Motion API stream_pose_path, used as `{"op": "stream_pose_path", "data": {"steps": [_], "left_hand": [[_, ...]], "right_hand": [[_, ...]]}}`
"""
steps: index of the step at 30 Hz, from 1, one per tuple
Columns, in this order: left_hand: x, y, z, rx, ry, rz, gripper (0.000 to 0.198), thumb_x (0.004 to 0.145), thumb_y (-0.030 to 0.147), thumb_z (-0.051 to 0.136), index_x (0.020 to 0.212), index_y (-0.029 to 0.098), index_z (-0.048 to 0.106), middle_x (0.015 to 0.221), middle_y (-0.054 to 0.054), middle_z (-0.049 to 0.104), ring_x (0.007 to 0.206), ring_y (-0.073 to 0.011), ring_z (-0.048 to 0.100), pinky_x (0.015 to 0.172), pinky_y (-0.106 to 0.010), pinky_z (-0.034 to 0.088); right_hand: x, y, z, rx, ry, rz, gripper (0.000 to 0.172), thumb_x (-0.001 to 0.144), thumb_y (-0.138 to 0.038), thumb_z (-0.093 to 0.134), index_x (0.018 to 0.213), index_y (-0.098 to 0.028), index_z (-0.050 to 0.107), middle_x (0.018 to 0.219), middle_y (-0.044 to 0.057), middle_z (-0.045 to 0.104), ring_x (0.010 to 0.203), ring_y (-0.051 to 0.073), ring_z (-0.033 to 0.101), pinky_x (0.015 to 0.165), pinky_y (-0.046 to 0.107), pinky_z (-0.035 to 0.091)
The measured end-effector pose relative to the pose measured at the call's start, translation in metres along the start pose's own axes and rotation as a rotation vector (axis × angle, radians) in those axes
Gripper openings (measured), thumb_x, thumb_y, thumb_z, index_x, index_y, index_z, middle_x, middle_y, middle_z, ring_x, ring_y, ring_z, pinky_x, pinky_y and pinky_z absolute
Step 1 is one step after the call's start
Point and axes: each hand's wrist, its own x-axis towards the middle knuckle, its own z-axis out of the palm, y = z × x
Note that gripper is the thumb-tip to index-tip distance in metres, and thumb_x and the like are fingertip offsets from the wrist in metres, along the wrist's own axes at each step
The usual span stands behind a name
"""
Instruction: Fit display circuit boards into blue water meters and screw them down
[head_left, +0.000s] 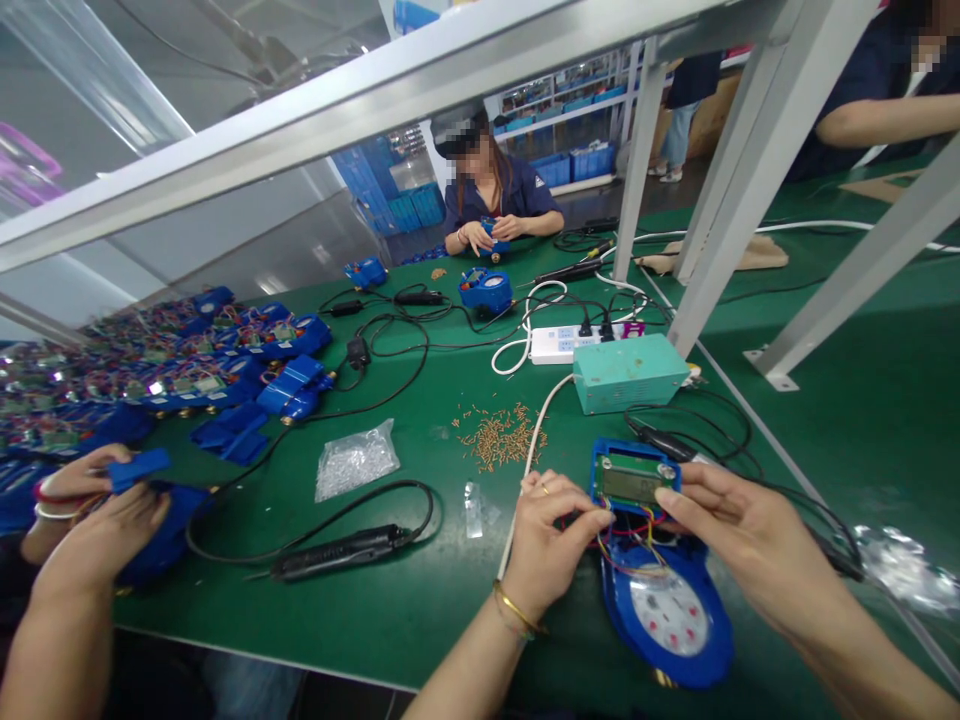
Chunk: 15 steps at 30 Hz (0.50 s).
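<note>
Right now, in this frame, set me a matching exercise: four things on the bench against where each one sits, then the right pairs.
Things:
1. display circuit board
2. blue meter housing
3. teal box
4. clear plastic bag

Places:
A. beside the white power strip
B. on the green mat, left of the loose brass-coloured pins
C. between the left hand and right hand
D. lying below the hands, wired to the board

Pairs: 1-C; 2-D; 3-A; 4-B

You've got open green bench mat [442, 610] left of your left hand [551, 545], up to the black corded soldering iron [341, 552]. Straight ahead, the teal metal box [628, 372] and white power cable [536, 440] block your reach.
</note>
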Motion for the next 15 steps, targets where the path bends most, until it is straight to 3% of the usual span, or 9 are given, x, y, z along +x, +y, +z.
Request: {"op": "stream_pose_path", "data": {"steps": [5,8,11,15], "left_hand": [[0.007,-0.002,-0.006,-0.266,-0.120,-0.160,0.044,0.074,0.059,0.072,0.060,0.017,0.073,0.061,-0.001,0.063,0.062,-0.0143,0.055,0.065,-0.030,0.040],[0.009,0.000,-0.007,-0.235,-0.132,-0.189,0.045,0.071,0.060,0.075,0.056,0.018,0.072,0.056,0.000,0.062,0.059,-0.0130,0.053,0.065,-0.030,0.038],[0.010,0.005,-0.008,-0.078,-0.111,-0.127,0.037,0.076,0.048,0.076,0.052,0.019,0.070,0.051,0.003,0.059,0.057,-0.0114,0.051,0.073,-0.032,0.037],[0.008,0.008,-0.009,0.159,-0.093,0.056,0.027,0.079,0.029,0.077,0.056,0.019,0.069,0.054,0.006,0.061,0.060,-0.0100,0.053,0.085,-0.036,0.034]], "right_hand": [[0.000,0.000,-0.002,-0.048,-0.028,-0.022,0.045,0.070,-0.049,0.083,0.094,-0.015,0.066,0.089,0.011,0.075,0.080,0.022,0.072,0.074,0.027,0.061],[-0.003,-0.003,-0.001,-0.066,-0.023,-0.048,0.045,0.070,-0.050,0.081,0.093,-0.015,0.065,0.088,0.011,0.075,0.079,0.022,0.072,0.072,0.026,0.061],[-0.005,-0.006,0.001,-0.090,-0.013,-0.066,0.046,0.071,-0.052,0.080,0.094,-0.015,0.065,0.089,0.012,0.075,0.080,0.023,0.072,0.071,0.026,0.061],[-0.006,-0.008,0.002,-0.097,-0.010,-0.072,0.045,0.072,-0.053,0.079,0.095,-0.015,0.067,0.093,0.013,0.075,0.083,0.025,0.072,0.072,0.030,0.061]]}}
